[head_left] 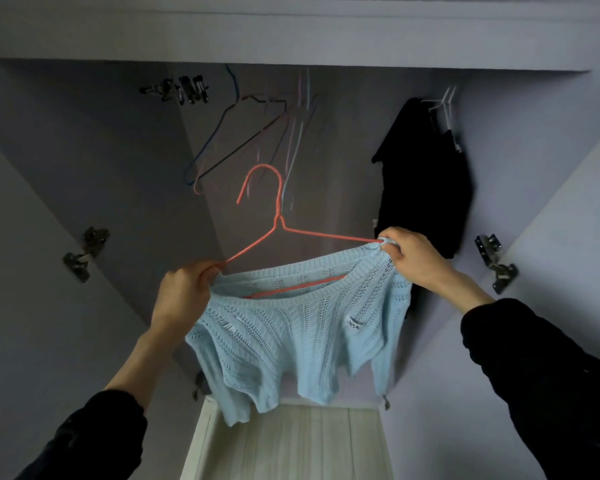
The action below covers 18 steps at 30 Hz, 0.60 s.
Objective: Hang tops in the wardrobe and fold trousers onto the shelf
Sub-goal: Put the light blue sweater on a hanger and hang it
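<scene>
Black top (426,174) already hung; blue knit top (291,334) half-threaded on orange hanger (278,216), left hand (184,292) and right hand (413,258) fingers pinching its ends; hanging, trousers remain.

- Wardrobe (326,39): pale lilac carcass, both doors swung open, metal hinges on each side.
- Empty wire hangers (243,133): several, mixed colours, hanging near the top centre; blurred.
- Black garment (426,181): hanging at right on a white hanger (445,105).
- Metal clips (181,90): cluster at upper left.
</scene>
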Motion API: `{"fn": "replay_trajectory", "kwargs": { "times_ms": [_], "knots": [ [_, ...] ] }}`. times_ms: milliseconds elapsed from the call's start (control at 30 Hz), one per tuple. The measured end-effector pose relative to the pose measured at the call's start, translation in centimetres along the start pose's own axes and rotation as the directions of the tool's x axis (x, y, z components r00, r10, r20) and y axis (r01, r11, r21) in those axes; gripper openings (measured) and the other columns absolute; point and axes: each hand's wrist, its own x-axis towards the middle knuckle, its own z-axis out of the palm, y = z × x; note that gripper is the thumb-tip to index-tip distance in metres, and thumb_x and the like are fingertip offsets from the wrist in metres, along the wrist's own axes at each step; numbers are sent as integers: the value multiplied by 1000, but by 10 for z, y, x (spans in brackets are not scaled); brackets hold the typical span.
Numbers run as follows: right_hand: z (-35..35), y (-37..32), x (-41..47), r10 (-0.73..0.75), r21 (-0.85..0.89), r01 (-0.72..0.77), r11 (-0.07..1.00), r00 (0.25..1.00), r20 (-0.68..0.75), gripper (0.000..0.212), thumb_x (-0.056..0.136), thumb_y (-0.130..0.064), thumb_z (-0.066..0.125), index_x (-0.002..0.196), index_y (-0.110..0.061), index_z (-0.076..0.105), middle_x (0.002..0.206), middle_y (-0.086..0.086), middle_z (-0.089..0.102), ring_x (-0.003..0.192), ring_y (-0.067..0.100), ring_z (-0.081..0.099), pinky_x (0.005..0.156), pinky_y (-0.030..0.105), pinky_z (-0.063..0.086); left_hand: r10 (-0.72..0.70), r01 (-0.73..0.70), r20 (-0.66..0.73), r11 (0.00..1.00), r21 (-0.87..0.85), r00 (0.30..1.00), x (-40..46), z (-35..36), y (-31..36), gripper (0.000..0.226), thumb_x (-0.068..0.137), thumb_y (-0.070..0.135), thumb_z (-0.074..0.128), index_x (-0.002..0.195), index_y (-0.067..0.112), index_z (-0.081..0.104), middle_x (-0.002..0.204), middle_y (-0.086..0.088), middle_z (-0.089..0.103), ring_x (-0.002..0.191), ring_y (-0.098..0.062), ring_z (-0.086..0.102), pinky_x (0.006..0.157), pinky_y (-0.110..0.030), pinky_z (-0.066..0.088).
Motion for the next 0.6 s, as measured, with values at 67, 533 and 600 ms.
{"fn": "replay_trajectory", "kwargs": {
  "times_ms": [67,533,600],
  "knots": [
    [-1,1,-4,1,-35,0,999,1000,10,18,92,0,46,104,-1,59,99,14,62,92,30,58,78,34,41,-9,9,31,1000,6,999,3,3,3,18,89,3,58,97,7,73,93,-14,72,85,-37,66,75,-39,49],
    [-4,21,-46,17,-192,16,981,986,166,15,90,-25,60,97,-15,69,85,-7,58,93,20,50,85,35,42,129,-127,68,991,-41,989,-9,40,32,26,77,10,49,81,11,74,78,-10,72,66,-34,66,62,-32,47],
    [-1,11,-46,26,-88,-9,996,979,201,18,89,-23,62,103,-15,68,93,-2,60,95,18,51,88,32,42,179,-175,72,983,-49,981,-8,42,39,24,77,4,52,81,12,74,78,-7,72,63,-31,66,60,-32,48]
  ]
}}
